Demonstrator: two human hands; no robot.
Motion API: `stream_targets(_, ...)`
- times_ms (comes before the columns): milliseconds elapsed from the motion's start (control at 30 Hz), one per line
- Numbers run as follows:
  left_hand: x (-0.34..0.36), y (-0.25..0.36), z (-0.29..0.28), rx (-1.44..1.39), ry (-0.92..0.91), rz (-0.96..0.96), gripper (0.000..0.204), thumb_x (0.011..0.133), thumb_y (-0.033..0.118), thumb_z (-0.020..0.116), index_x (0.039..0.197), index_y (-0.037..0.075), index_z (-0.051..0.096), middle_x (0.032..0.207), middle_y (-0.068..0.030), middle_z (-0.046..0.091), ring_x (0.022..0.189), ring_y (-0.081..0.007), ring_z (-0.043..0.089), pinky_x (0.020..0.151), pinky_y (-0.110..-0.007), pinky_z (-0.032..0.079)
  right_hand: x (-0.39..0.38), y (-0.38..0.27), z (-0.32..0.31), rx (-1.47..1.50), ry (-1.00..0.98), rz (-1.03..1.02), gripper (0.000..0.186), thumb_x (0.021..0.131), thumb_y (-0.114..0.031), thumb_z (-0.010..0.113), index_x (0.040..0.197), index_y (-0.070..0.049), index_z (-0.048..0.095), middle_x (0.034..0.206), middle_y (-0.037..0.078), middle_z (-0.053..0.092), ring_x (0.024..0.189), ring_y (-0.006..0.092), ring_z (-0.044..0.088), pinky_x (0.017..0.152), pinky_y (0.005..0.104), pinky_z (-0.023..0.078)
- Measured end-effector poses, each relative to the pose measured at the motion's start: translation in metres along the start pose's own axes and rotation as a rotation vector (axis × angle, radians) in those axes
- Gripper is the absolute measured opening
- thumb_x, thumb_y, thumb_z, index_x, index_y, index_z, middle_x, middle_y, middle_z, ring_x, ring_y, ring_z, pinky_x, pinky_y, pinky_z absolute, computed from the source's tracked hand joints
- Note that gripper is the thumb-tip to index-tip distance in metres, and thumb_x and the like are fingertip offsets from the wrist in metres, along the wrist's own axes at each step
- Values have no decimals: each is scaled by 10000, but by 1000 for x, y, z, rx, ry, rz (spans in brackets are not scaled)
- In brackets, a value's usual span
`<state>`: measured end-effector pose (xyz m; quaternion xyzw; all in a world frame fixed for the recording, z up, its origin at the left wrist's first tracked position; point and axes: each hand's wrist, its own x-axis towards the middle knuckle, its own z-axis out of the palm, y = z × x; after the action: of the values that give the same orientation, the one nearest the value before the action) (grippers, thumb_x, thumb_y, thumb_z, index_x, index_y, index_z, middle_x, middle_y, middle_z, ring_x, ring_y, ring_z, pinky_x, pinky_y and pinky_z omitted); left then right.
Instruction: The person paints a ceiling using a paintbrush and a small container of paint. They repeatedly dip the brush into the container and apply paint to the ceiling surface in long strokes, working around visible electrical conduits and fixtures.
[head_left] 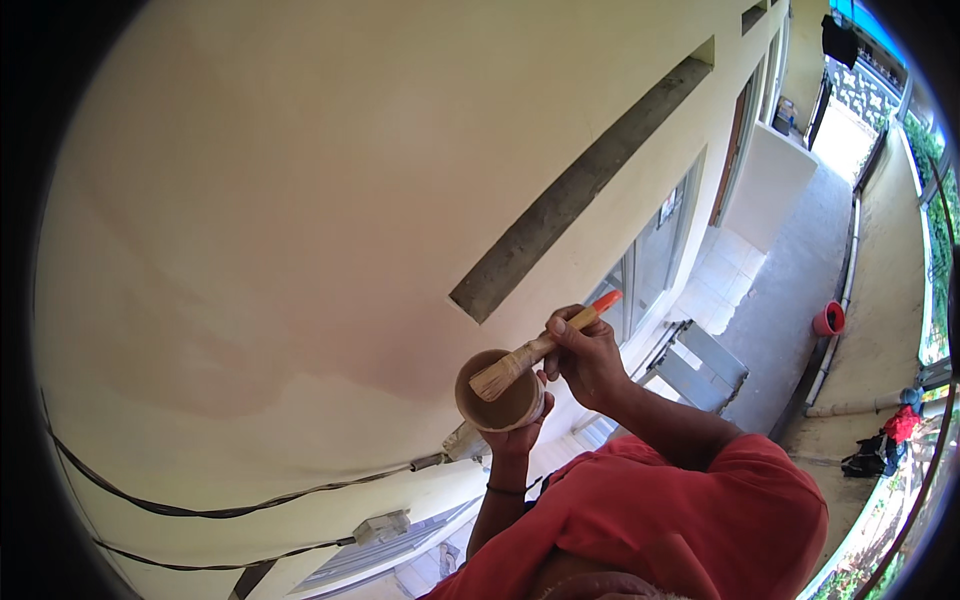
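Observation:
My left hand [522, 436] is closed around a small round cup [527, 408], holding it from below and beside with its mouth facing up. The cup's inside looks beige-brown; whether liquid is in it I cannot tell. In my right hand [590, 362] is a paintbrush [540, 347] with a wooden, red-tipped handle, gripped between thumb and fingers. Its pale bristles lie over the cup's opening, pointing down to the left. Beyond both hands rises a cream wall [300, 180] with darker, pinkish damp-looking patches.
A grey recessed ledge [590, 185] runs diagonally across the wall. Dark cables [230, 510] hang at the lower left. To the right, a grey metal bench-like stand [700, 370] is on the floor near a window [655, 245]. A pink bucket [828, 319] stands farther off by a pipe.

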<state>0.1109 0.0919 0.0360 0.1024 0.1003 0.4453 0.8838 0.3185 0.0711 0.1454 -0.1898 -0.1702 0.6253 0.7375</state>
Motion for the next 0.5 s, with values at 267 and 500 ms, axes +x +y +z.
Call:
stream_targets(267,12,-3,11,-210,-62,-95,805,973,719,680,1574,193,584,1568,-153,595,1459,-450,535,1084,-638,528,25,-12,2,184,16,-3,200,1074,-222,762,1115,-34,708,869,69,759,617,138,700,577,262,572)
stream_targets(500,-2,-7,28,-242,-227,-121,756,974,589,746,1556,143,561,1516,-138,561,1454,-372,479,1112,-613,516,88,-129,70,167,-92,-523,171,1075,-153,756,1177,-21,719,958,28,742,701,112,702,633,254,563)
